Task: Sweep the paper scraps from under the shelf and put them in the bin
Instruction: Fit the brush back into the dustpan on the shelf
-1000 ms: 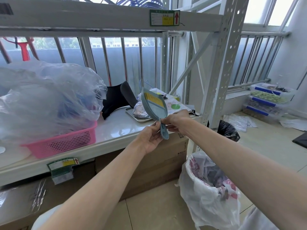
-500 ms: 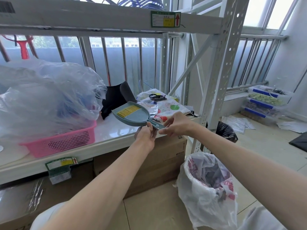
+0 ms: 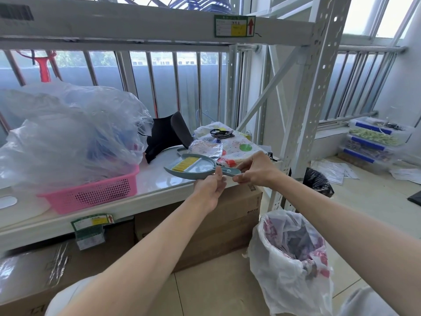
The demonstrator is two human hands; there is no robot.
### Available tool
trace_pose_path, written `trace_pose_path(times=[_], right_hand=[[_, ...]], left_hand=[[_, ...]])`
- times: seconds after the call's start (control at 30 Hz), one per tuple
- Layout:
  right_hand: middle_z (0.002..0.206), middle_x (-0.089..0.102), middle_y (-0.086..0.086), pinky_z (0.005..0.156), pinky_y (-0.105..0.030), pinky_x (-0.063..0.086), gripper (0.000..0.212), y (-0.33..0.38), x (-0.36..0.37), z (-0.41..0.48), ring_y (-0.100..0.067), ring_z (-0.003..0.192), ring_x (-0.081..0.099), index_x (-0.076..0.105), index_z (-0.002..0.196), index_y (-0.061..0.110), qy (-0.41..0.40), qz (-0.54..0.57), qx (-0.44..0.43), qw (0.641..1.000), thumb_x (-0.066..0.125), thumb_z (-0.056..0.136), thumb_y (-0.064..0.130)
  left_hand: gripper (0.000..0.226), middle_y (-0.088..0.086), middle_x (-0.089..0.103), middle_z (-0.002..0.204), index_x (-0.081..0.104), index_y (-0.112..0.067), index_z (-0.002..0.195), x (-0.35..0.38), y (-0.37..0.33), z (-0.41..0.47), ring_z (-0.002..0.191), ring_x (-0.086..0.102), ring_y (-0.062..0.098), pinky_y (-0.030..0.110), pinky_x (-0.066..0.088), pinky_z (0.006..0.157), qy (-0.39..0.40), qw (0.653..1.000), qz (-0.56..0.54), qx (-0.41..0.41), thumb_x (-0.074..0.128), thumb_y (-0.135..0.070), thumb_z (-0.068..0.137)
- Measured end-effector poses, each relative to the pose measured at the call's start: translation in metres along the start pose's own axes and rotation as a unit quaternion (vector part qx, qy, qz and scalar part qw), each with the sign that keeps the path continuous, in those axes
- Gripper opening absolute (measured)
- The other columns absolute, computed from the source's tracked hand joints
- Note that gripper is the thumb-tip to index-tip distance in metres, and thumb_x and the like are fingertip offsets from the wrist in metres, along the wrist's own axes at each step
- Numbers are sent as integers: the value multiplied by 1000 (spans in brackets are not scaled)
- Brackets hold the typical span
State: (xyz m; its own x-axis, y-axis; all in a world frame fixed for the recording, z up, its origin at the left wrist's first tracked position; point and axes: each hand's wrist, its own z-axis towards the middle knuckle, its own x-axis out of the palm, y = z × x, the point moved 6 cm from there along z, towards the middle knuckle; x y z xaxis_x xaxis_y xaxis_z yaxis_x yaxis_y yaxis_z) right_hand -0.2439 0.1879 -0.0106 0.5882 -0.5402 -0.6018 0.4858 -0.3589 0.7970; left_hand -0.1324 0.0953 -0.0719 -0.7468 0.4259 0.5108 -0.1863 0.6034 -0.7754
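Note:
A small blue-grey dustpan (image 3: 193, 171) with a yellow-bristled brush (image 3: 183, 164) nested in it is held flat just above the front edge of the white shelf (image 3: 157, 179). My left hand (image 3: 210, 190) grips the handle from below, thumb on top. My right hand (image 3: 256, 168) pinches the handle's end from the right. The bin (image 3: 289, 258), lined with a white plastic bag, stands on the floor at the lower right. No paper scraps show under the shelf.
A pink basket (image 3: 91, 193) under big clear plastic bags fills the shelf's left. A black cloth (image 3: 164, 135) and patterned wrappers (image 3: 241, 147) lie behind the dustpan. Cardboard boxes (image 3: 227, 220) sit under the shelf. The shelf's upright post (image 3: 303, 106) and a black bag (image 3: 317, 181) stand right.
The dustpan has swung from upright to lying flat, open side up. Both hands have stayed on its handle, shifting slightly toward the shelf edge.

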Motion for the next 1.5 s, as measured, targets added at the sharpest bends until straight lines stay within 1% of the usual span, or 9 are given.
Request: trace_pose_path(times=[0.2,0.5,0.7,0.87,1.0,1.1,1.23,1.33,1.5], right_hand=[[82,72,-1,61,-17,48,34,-4,9,17,-8,72,63,77,95,6,8,-46,5,999,88,63,5],[82,75,-11,83,-40,59,34,2,43,48,-22,76,70,75,96,5,47,-82,0,996,88,64,6],[82,73,-16,78,-40,60,32,10,55,63,-19,67,65,72,103,-1,41,-105,-30,993,82,73,6],[86,66,-11,69,-25,48,45,11,65,71,-20,75,62,64,119,-1,5,-117,-26,993,78,77,6],[73,65,-15,75,-42,55,10,9,68,72,-22,70,60,68,79,1,-4,-122,-1,993,75,74,7],[64,57,-9,78,-43,55,30,7,73,72,-21,65,58,54,60,9,6,-114,-1,993,81,70,18],[63,53,-13,75,-48,55,37,9,77,73,-20,61,53,54,64,8,-2,-106,-6,994,85,67,29],[89,67,-31,78,-54,55,49,14,80,76,-20,63,53,64,94,-15,-27,-96,-8,995,84,70,22],[102,69,-27,85,-44,54,46,24,83,82,-36,95,66,65,102,-15,-73,-114,-12,991,83,73,16]], left_hand=[[44,13,69,110,59,-5,123,-13,3,-3,108,64,28,34,54,88,1,998,-66,-9,47,-41,101],[49,19,66,102,52,3,127,-36,6,-2,99,65,29,32,53,84,-52,980,-184,-49,40,-39,104],[51,18,66,107,53,3,123,-46,1,7,102,64,29,31,54,83,-48,984,-156,-70,44,-42,102],[54,19,66,111,55,3,120,-64,-3,8,99,66,30,31,56,74,-44,994,-82,-59,49,-46,99],[53,17,69,101,60,2,114,-89,-11,10,88,69,29,33,58,69,-85,996,-13,-25,50,-47,98],[50,15,73,91,64,0,108,-107,-17,12,80,72,27,35,61,72,-134,990,39,4,50,-47,97],[45,14,74,85,66,1,105,-118,-21,11,75,73,25,33,62,68,-167,984,49,20,50,-41,99],[39,14,74,85,65,2,103,-118,-25,12,73,73,24,32,62,67,-171,984,33,25,51,-35,101],[29,17,74,85,64,3,96,-110,-35,15,69,72,25,33,62,71,-164,986,13,13,51,-23,102]])
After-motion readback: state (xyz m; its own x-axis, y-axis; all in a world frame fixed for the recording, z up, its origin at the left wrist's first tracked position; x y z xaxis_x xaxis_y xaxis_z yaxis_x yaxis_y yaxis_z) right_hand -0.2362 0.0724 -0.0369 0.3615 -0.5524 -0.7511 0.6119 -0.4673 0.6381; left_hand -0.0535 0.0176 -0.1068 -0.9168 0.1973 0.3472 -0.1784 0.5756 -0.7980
